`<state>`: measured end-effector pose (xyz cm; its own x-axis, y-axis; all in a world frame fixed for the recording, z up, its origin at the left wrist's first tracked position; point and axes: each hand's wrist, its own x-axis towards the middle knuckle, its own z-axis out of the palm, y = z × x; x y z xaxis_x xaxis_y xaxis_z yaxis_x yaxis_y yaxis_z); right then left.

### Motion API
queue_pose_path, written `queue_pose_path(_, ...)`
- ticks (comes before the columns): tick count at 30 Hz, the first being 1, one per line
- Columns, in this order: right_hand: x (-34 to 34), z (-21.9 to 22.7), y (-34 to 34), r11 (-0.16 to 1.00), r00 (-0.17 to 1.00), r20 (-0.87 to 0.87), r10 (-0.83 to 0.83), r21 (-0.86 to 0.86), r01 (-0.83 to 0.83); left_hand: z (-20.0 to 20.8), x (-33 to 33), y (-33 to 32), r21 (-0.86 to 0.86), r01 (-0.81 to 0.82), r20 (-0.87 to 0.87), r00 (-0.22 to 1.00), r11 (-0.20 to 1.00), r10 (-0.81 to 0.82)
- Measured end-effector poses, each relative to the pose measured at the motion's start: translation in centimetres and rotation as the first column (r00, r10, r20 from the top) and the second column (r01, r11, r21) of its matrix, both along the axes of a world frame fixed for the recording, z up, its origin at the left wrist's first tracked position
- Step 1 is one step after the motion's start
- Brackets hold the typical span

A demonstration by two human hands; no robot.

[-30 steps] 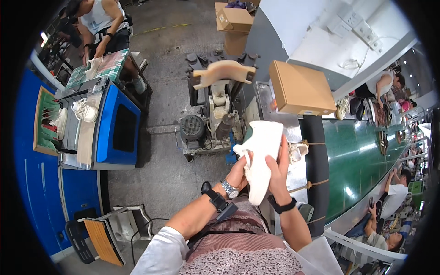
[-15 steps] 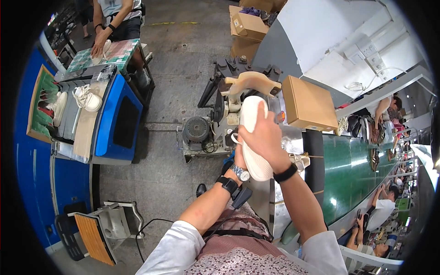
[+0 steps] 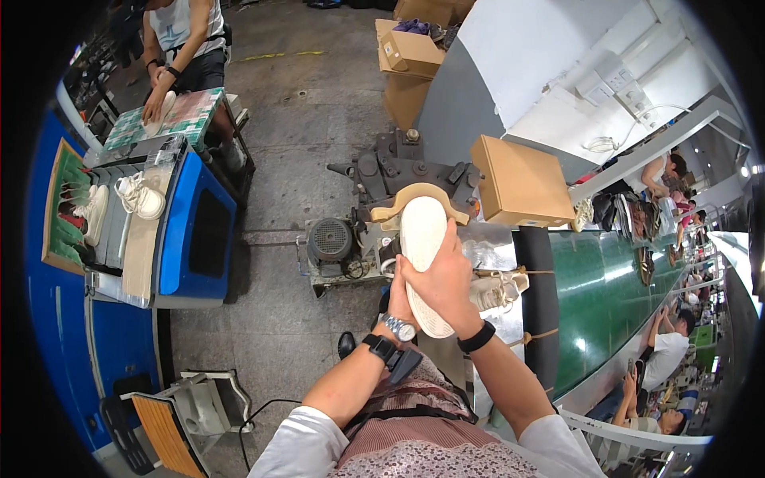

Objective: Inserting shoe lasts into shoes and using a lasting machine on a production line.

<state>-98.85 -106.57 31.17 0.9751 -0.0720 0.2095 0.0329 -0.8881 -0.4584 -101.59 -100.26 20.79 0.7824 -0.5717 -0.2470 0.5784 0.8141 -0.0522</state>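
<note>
A white shoe (image 3: 422, 231) is between my two hands, its pale textured sole turned up toward me and its long axis pointing away. My right hand (image 3: 448, 279) wraps the right edge, with fingers and thumb across the middle of the sole. My left hand (image 3: 396, 293) closes on the shoe's left side from beneath; part of its grip is hidden by the shoe. Right behind the shoe's far end is the curved amber pad (image 3: 385, 213) of a dark machine (image 3: 406, 169); whether they touch I cannot tell.
A cream laced shoe (image 3: 496, 291) lies on the metal bench right of my hands. Beyond are a cardboard box (image 3: 522, 182) and a green conveyor (image 3: 598, 287). A grey motor (image 3: 330, 240) stands left of the machine. At left, a blue machine (image 3: 195, 231) carries white shoes; a co-worker (image 3: 187, 36) sits behind.
My hands have drawn the shoe slightly nearer and left. The amber pad appears lower in the picture, exposing more of the dark machine behind it. The view has shifted a little.
</note>
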Motion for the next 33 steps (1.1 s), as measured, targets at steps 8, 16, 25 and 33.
queue_pose_path(8,-1.4,-0.1,-0.3,0.999,0.993,0.121,0.018,0.048,-0.024,-0.2,-0.3,-1.0,0.066,-0.096,0.06,0.994,0.993,0.092)
queue_pose_path(16,-3.9,0.5,-0.7,0.995,0.966,0.255,0.043,0.078,-0.065,-0.8,-1.3,-0.5,0.142,-0.082,0.141,0.988,0.986,0.061)
queue_pose_path(25,-3.0,-5.1,-3.7,-0.352,0.882,-0.406,0.241,0.81,0.469,-2.8,-8.0,11.4,0.529,0.235,0.184,0.906,0.816,-0.38)
queue_pose_path(33,-1.7,-4.1,0.6,-0.107,0.92,-0.184,0.345,0.967,0.233,-1.7,-9.8,17.8,0.803,0.209,0.143,0.842,0.559,-0.521)
